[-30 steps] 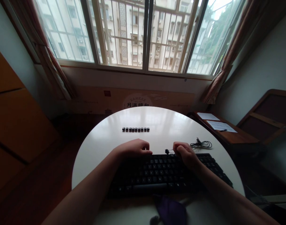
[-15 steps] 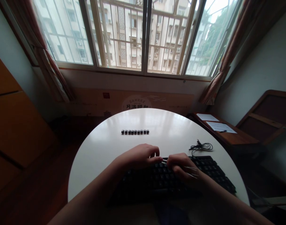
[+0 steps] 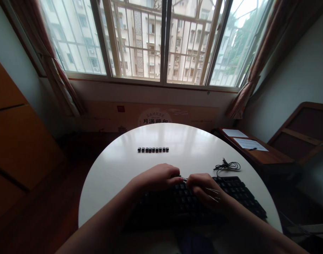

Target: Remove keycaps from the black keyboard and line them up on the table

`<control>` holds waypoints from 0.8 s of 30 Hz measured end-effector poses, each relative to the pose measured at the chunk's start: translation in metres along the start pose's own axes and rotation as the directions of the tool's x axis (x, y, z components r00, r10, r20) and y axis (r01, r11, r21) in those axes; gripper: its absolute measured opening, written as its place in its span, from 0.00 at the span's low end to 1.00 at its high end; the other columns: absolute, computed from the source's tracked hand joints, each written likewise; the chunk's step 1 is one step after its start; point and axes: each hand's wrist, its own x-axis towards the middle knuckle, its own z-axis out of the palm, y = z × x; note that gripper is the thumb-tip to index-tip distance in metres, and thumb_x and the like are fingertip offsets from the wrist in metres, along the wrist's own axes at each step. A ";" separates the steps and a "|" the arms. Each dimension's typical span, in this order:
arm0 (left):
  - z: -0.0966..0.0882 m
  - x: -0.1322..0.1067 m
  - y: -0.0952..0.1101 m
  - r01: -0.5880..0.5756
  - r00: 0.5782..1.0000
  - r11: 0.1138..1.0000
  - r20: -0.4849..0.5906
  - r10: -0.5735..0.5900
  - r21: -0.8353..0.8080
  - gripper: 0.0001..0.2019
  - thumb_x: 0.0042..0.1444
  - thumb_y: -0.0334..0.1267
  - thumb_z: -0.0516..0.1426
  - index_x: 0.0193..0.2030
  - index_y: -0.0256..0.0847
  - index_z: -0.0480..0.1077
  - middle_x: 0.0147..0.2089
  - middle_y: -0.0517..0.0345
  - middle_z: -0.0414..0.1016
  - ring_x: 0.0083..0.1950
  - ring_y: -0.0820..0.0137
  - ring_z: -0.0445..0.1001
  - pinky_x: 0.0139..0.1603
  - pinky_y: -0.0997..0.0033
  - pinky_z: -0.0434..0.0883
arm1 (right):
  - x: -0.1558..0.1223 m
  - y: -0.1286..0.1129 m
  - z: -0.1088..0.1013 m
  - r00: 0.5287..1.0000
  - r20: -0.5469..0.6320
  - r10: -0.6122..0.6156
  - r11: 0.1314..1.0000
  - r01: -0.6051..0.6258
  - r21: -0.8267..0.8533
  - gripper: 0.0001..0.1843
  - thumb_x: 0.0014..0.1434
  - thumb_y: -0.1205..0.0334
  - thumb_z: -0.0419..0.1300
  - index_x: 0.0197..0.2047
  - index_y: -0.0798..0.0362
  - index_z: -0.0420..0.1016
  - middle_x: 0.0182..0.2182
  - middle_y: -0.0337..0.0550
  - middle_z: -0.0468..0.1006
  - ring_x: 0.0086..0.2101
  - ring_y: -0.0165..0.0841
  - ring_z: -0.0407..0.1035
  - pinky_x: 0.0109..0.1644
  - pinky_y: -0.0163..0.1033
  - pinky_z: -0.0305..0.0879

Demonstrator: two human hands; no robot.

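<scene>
My right hand (image 3: 205,188) is closed around a wire keycap puller (image 3: 185,180). Its thin metal loops poke out toward the left, and more wire ends (image 3: 213,194) stick out behind the palm. Thumb and fingers of my left hand (image 3: 163,175) pinch together at the tip of the loops; a small dark bit shows there, too hidden to name. Below both hands lies a black keyboard (image 3: 240,194), partly covered by my hands and forearms. Farther back on the white round table (image 3: 111,169), several black keycaps (image 3: 153,150) stand in a straight row.
A coiled black cable (image 3: 227,165) rests behind the keyboard's right end. Past the table's right edge, a brown wooden desk (image 3: 272,157) carries papers (image 3: 250,144) and a pen (image 3: 252,149). A window with curtains is ahead, and an orange cabinet (image 3: 21,141) is at left.
My left fingers have closed in at the tip of the puller's wire loops. My right hand has shifted slightly left, still holding the puller. The row of keycaps is unchanged.
</scene>
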 end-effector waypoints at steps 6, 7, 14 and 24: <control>-0.002 0.000 0.003 0.010 1.000 1.000 0.012 -0.010 0.011 0.15 0.66 0.49 0.50 0.39 0.42 0.73 0.38 0.55 0.77 0.38 0.65 0.72 0.35 0.69 0.63 | 0.001 0.000 0.001 1.000 0.017 0.006 1.000 -0.006 -0.017 0.07 0.62 0.66 0.51 0.33 0.54 0.67 0.25 0.35 0.65 0.25 0.26 0.56 0.31 0.32 0.54; -0.002 0.000 0.003 0.009 1.000 1.000 0.013 -0.010 0.013 0.15 0.66 0.48 0.50 0.39 0.42 0.73 0.39 0.55 0.77 0.38 0.65 0.72 0.35 0.69 0.63 | 0.001 0.000 0.001 1.000 0.014 0.012 1.000 -0.011 -0.024 0.07 0.62 0.67 0.51 0.33 0.54 0.67 0.25 0.35 0.65 0.25 0.26 0.56 0.31 0.32 0.54; 0.000 0.001 0.001 0.011 1.000 1.000 0.001 -0.011 0.010 0.16 0.66 0.48 0.49 0.39 0.42 0.72 0.38 0.54 0.77 0.38 0.65 0.72 0.35 0.69 0.64 | 0.000 -0.002 0.001 0.999 -0.039 0.014 0.999 -0.016 -0.049 0.07 0.62 0.67 0.52 0.33 0.54 0.68 0.25 0.35 0.67 0.26 0.26 0.58 0.32 0.32 0.55; -0.002 0.000 0.002 0.035 0.999 0.999 0.013 -0.035 -0.015 0.13 0.65 0.46 0.49 0.40 0.42 0.71 0.39 0.55 0.77 0.39 0.65 0.72 0.36 0.69 0.64 | 0.001 -0.001 0.001 0.993 -0.114 0.013 0.997 -0.022 -0.075 0.10 0.61 0.64 0.52 0.29 0.54 0.68 0.23 0.36 0.68 0.24 0.27 0.59 0.30 0.33 0.56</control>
